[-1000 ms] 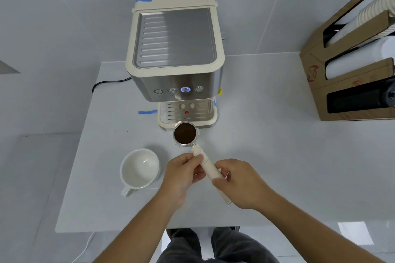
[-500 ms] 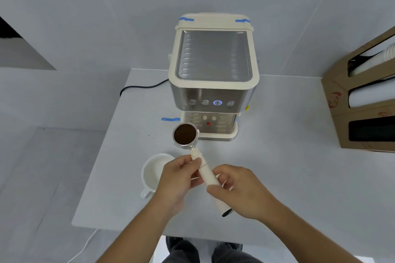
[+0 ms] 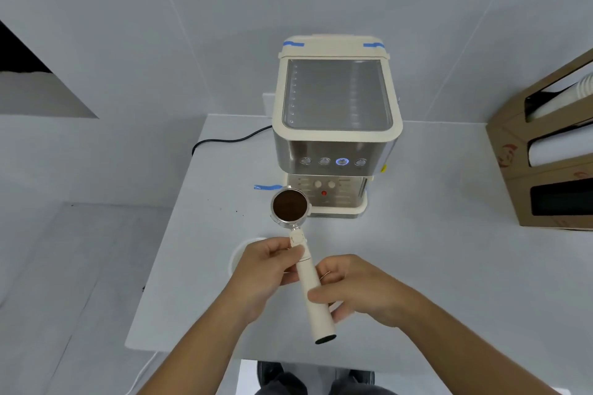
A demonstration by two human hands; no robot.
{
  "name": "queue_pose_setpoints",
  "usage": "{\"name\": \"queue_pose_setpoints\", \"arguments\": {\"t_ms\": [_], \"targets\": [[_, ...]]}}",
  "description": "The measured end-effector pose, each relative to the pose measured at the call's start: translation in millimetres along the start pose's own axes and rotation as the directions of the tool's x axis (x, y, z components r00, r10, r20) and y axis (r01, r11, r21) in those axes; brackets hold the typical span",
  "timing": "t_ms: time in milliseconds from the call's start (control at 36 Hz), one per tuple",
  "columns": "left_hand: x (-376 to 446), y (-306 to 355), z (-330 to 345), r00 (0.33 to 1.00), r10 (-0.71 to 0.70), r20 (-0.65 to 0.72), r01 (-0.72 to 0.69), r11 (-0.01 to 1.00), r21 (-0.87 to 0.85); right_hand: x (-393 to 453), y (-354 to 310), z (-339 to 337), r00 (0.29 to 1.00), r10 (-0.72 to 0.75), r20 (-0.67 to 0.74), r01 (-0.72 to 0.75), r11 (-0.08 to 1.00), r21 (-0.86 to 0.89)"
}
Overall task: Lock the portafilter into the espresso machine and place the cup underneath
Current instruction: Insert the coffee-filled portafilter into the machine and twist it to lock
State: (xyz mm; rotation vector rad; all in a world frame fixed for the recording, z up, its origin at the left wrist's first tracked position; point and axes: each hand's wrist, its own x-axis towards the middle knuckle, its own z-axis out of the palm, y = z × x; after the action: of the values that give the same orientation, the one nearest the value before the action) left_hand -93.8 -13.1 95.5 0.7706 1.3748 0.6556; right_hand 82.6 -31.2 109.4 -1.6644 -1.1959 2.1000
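Note:
The portafilter (image 3: 290,204) has a steel basket full of brown coffee grounds and a long cream handle. It is held level above the table, just left of the front of the cream and steel espresso machine (image 3: 335,125). My left hand (image 3: 263,269) pinches the upper handle near the basket. My right hand (image 3: 356,289) grips the lower handle. The white cup (image 3: 239,255) stands on the table under my left hand, and only part of its rim shows.
A white table (image 3: 433,250) carries the machine. A cardboard holder (image 3: 545,167) with stacked cups and lids stands at the right. A black power cable (image 3: 224,139) runs off the table's left rear. Blue tape (image 3: 266,187) marks the table beside the machine.
The view has shifted, so the machine now sits further right in frame. Both hands have carried the portafilter to the left of the machine's front, and my left hand now covers most of the cup.

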Motion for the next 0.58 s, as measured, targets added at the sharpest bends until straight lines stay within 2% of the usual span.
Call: {"name": "queue_pose_setpoints", "arguments": {"t_ms": [389,583], "targets": [[6.2,9.8,-6.3,0.998,-0.011,0.069,0.003,0.993,0.12,3.0,1.4,9.3,0.999,-0.028,0.016,0.027,0.998,0.053],[9.2,7.9,-5.6,0.997,0.015,0.079,-0.037,0.96,0.279,6.2,8.2,9.5,1.0,-0.03,0.005,0.029,0.997,0.074]]}}
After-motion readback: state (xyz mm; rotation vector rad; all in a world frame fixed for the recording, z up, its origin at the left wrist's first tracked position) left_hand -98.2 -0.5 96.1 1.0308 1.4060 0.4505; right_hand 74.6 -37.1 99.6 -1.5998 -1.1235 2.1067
